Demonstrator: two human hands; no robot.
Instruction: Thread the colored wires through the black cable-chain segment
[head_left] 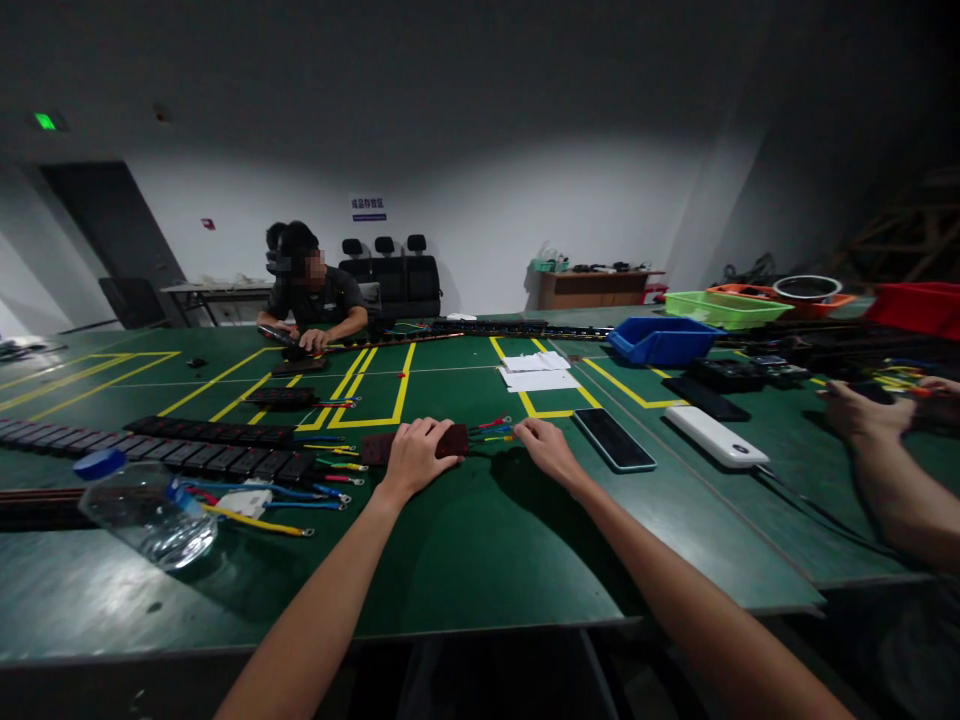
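My left hand (pixel 414 455) rests on the green table (pixel 480 540), fingers curled over a dark reddish-brown block (pixel 454 440) that it holds down. My right hand (pixel 545 447) lies just right of the block, fingers bent and pinched near the ends of short coloured wires (pixel 493 430) (red, blue, yellow) that stick out from the block. What the right fingers grip, if anything, is too small to make out.
Rows of dark blocks (pixel 187 445) and loose coloured wires (pixel 255 500) lie at left beside a plastic water bottle (pixel 146 510). A phone (pixel 613 438) and white power bank (pixel 716 437) sit at right. A blue bin (pixel 660 340), papers (pixel 536 372), one person's arms (pixel 892 470) at right, another person (pixel 311 295) across.
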